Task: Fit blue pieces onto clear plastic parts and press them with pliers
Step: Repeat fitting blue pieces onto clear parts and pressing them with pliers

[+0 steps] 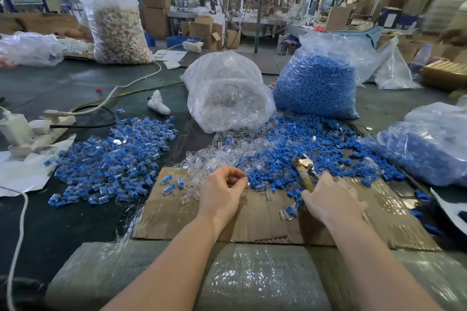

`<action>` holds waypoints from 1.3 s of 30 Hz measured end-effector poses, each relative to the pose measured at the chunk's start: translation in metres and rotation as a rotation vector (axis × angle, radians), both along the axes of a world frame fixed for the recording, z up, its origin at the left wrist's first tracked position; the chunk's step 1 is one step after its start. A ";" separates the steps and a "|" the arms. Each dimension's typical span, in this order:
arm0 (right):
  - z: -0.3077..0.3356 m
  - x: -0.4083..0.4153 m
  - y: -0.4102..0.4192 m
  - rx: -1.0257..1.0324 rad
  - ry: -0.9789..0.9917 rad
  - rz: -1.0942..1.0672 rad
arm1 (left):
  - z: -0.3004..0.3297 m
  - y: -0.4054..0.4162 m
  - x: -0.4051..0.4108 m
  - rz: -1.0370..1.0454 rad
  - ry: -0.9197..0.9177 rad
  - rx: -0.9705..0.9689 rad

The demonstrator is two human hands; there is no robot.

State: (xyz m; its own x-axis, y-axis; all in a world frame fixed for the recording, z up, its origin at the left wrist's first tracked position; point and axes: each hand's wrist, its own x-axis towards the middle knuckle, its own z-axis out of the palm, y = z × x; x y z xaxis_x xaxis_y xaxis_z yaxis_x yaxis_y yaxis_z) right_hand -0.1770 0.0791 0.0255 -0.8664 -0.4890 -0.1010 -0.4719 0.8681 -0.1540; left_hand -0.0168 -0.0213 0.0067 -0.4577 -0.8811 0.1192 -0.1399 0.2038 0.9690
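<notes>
My left hand (222,190) hovers over the cardboard sheet (252,219) with its fingers curled round a small clear plastic part. My right hand (331,199) lies over the handles of the pliers (304,169), whose metal jaws point away from me into the loose blue pieces (290,149). A heap of loose clear parts (217,159) lies just beyond my left hand. To the left spreads a pile of fitted blue-and-clear parts (113,159).
An open bag of clear parts (227,98) and a bag of blue pieces (318,86) stand behind the heaps. Another bag of blue pieces (429,149) lies at right. A power strip (32,131) with cables sits at left. A person stands far back left.
</notes>
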 end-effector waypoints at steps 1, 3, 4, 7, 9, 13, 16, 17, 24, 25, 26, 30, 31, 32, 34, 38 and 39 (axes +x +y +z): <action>0.002 0.001 0.000 -0.012 -0.003 0.001 | 0.002 0.000 0.000 0.000 -0.002 0.003; 0.006 0.003 0.000 -0.047 0.009 0.012 | 0.006 -0.001 -0.001 -0.001 0.004 0.018; 0.009 0.004 0.000 -0.070 0.020 0.027 | 0.008 -0.001 -0.001 0.002 0.019 0.037; 0.014 0.009 -0.002 -0.195 0.016 0.163 | 0.015 -0.005 -0.002 0.013 0.083 0.114; 0.022 0.017 -0.004 -0.355 -0.128 0.273 | 0.019 -0.007 -0.004 0.008 0.121 0.168; 0.038 0.038 -0.004 -0.547 -0.647 0.349 | 0.024 -0.015 -0.004 0.042 0.178 0.246; 0.044 0.047 -0.001 -0.540 -0.834 0.347 | 0.024 -0.019 -0.003 0.082 0.175 0.266; 0.046 0.049 -0.001 -0.524 -0.860 0.358 | 0.024 -0.020 -0.002 0.091 0.174 0.275; 0.049 0.054 -0.002 -0.488 -0.954 0.408 | 0.022 -0.025 0.001 0.126 0.131 0.295; 0.049 0.054 -0.002 -0.477 -0.963 0.419 | 0.023 -0.026 0.001 0.130 0.124 0.294; 0.048 0.053 -0.002 -0.466 -0.971 0.429 | 0.023 -0.026 0.001 0.133 0.120 0.297; 0.046 0.053 -0.002 -0.429 -0.994 0.433 | 0.025 -0.026 0.003 0.140 0.103 0.302; 0.046 0.052 -0.002 -0.419 -0.999 0.433 | 0.025 -0.026 0.003 0.144 0.101 0.302; 0.046 0.052 -0.001 -0.412 -1.003 0.436 | 0.026 -0.026 0.003 0.149 0.099 0.303; 0.048 0.052 -0.001 -0.405 -1.006 0.444 | 0.028 -0.025 0.003 0.162 0.091 0.301; 0.051 0.054 -0.001 -0.411 -1.011 0.468 | 0.030 -0.025 0.001 0.182 0.085 0.305; 0.052 0.054 -0.001 -0.412 -1.016 0.474 | 0.030 -0.025 0.001 0.186 0.084 0.304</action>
